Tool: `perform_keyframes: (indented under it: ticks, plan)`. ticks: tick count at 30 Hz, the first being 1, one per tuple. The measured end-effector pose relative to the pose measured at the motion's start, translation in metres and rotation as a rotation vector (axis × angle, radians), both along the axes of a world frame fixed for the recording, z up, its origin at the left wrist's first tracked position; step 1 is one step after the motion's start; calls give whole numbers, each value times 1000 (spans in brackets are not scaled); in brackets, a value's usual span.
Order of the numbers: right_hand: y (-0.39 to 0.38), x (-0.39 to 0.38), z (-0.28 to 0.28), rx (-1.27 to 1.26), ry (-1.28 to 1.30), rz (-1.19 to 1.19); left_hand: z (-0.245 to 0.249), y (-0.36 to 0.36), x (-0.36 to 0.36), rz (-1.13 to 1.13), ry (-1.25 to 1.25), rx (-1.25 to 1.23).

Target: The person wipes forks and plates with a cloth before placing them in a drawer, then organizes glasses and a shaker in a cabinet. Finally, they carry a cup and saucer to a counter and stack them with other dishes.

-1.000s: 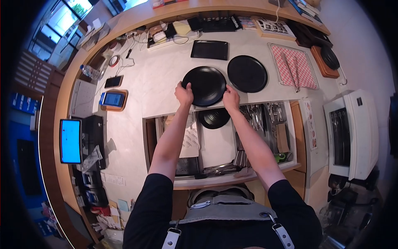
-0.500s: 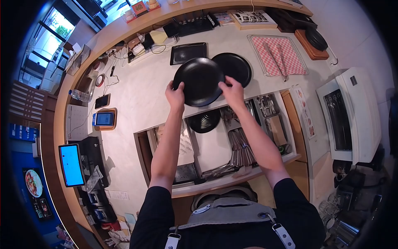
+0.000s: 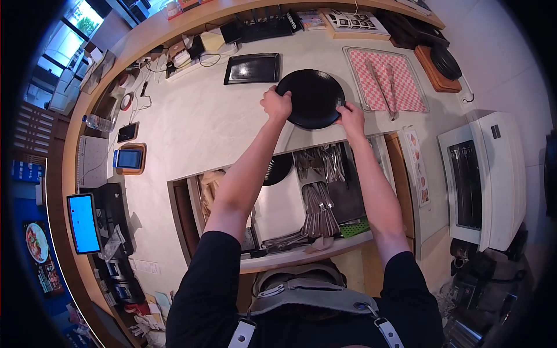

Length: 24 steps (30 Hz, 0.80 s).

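Both of my hands grip a round black plate (image 3: pixel 316 98) by its rim, and it lies level over the counter (image 3: pixel 203 122). On the plate's left edge is my left hand (image 3: pixel 277 104), thumb on top and fingers beneath. My right hand (image 3: pixel 351 120) pinches the lower right edge. The second black plate is hidden beneath the held one. Just to the left lies a rectangular black tray (image 3: pixel 252 68). Below my hands, an open drawer holds bundled cutlery (image 3: pixel 319 209) and a dark ridged round dish (image 3: pixel 278 169).
Tongs (image 3: pixel 390 90) rest on a tray lined with red checked paper (image 3: pixel 409 75). Behind it is a wooden board (image 3: pixel 432 75) with small black dishes. A white toaster oven (image 3: pixel 490 180) stands right. Left are a phone (image 3: pixel 127 132), a card terminal (image 3: pixel 129 158) and a screen (image 3: pixel 85 223).
The held plate has moved right, from beside the second black plate to over it, so that the second one is now covered. Both hands moved along with it, keeping their grip.
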State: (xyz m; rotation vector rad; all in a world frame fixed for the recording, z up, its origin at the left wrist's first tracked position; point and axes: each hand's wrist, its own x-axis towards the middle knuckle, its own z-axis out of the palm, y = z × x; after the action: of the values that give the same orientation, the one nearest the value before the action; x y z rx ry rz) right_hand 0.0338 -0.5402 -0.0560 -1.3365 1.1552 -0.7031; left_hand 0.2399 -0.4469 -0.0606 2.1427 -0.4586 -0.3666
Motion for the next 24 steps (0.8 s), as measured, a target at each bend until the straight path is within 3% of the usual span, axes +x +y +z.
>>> perform_keyframes:
  ticks: [7,12,18,22,24]
  plan:
    - [-11,-2,-5,-14,88,-3,-3,-9,-5,-27,-29,-1]
    - [-12,-1,-3,-13,84,13,-5,-6,-10,-8,-193,-66]
    - [-16,1,-15,-32,125,58,-8,9,1,-174,-338,-47]
    - [-33,8,-43,-236,146,-19,-17,8,9,-129,-215,-78]
    - [-39,8,-26,-25,143,39,-32,-1,10,17,-92,17]
